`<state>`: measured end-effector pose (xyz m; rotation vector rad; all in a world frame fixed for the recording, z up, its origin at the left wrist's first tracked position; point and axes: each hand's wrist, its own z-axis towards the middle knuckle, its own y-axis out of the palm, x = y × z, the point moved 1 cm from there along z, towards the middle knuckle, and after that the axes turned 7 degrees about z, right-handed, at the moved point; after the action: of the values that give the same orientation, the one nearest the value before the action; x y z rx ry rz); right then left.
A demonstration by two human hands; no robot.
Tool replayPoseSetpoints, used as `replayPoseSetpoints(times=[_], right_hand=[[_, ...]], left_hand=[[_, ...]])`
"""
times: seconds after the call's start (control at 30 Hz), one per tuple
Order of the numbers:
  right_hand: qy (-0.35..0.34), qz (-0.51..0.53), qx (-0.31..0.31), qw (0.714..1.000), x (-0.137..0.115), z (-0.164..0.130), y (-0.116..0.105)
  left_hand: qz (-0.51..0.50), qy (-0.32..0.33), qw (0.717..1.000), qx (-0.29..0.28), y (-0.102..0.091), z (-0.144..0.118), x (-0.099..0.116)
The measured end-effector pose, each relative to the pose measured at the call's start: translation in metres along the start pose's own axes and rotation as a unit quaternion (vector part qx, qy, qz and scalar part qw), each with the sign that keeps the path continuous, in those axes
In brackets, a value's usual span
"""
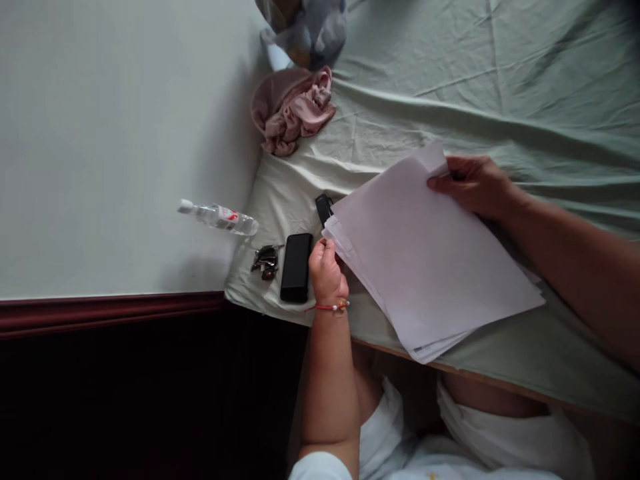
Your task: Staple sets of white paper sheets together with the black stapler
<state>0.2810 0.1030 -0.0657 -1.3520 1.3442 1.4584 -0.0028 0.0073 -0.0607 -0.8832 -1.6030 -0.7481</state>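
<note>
Holding the papers (425, 260) on the bed (500, 80): left hand (326, 270) pinches one corner, right hand (475, 185) grips the far corner. Phone (296, 267) & keys (265, 261), maybe, sit just left of the left hand.

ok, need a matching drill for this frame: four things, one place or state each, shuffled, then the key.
Things:
1. paper stack
2. phone
3. bottle
4. pink cloth

Places or states:
A. lying on its side off the sheet's edge
B. crumpled near the sheet's far corner
C. held at opposite corners by the left hand and right hand
D. flat on the sheet between the keys and the left hand

Pairs: 1-C, 2-D, 3-A, 4-B
</note>
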Motion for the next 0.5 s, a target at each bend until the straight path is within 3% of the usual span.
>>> replayPoseSetpoints(times=[0.5], right_hand=[[0.012, -0.018, -0.011, 1.000, 0.0010, 0.0011, -0.0027]], left_hand=[[-0.008, 0.005, 1.000, -0.001, -0.0034, 0.0018, -0.0015]])
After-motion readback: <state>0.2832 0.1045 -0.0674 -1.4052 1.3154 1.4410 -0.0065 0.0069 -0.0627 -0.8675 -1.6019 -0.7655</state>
